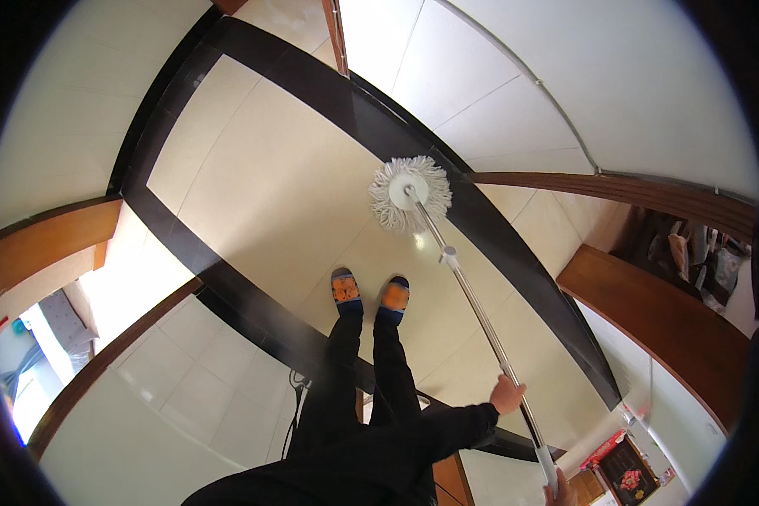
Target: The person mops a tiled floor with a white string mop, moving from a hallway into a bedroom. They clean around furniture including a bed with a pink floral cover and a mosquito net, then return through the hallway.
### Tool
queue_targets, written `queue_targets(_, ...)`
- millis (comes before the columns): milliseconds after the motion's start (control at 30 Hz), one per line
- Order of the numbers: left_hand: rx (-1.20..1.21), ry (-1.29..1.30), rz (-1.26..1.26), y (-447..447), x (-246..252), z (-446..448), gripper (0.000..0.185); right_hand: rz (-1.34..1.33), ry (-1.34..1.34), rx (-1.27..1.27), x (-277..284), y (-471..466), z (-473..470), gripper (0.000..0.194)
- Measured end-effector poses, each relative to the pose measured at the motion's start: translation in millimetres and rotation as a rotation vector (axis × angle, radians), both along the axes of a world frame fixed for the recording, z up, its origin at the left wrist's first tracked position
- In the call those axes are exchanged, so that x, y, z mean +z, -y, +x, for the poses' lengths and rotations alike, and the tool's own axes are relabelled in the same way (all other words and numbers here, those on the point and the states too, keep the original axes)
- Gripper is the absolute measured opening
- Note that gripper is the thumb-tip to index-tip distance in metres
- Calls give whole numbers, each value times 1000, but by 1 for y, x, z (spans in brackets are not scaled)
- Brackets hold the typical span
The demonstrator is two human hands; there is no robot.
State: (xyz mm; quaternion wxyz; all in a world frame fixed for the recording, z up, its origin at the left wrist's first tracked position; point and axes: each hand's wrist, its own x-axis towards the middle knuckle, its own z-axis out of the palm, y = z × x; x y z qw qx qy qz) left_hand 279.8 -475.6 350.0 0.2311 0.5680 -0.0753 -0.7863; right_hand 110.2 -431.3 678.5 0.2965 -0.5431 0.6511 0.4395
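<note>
A round string mop head [411, 195] with white strands spreads over the cream tile and the dark border. Its metal pole [484, 313] runs down to the lower right, with a grey collar [448, 253] along it. My left hand [508, 395], its black sleeve reaching across my body, grips the middle of the pole. Near the bottom edge, my right hand [563, 488] is wrapped around the pale upper grip [546, 465] and is partly cut off by the frame.
Orange-and-blue slippers [345, 288] are on my feet, on the cream tile floor [272, 164]. White tiled walls stand around, with wooden door frames [101, 373] at left and right. Black cables [295, 405] hang behind my legs. A wooden ledge [658, 335] is at right.
</note>
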Motion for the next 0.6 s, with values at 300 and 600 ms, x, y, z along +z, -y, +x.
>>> queue_targets(300,-142,871,-449,110,-172,253,32,-243,566,-29,-229,94,199,55)
queue_targets(600,-885,1147,-846,63,-203,208,19,-228,444,-110,-202,29,182,50)
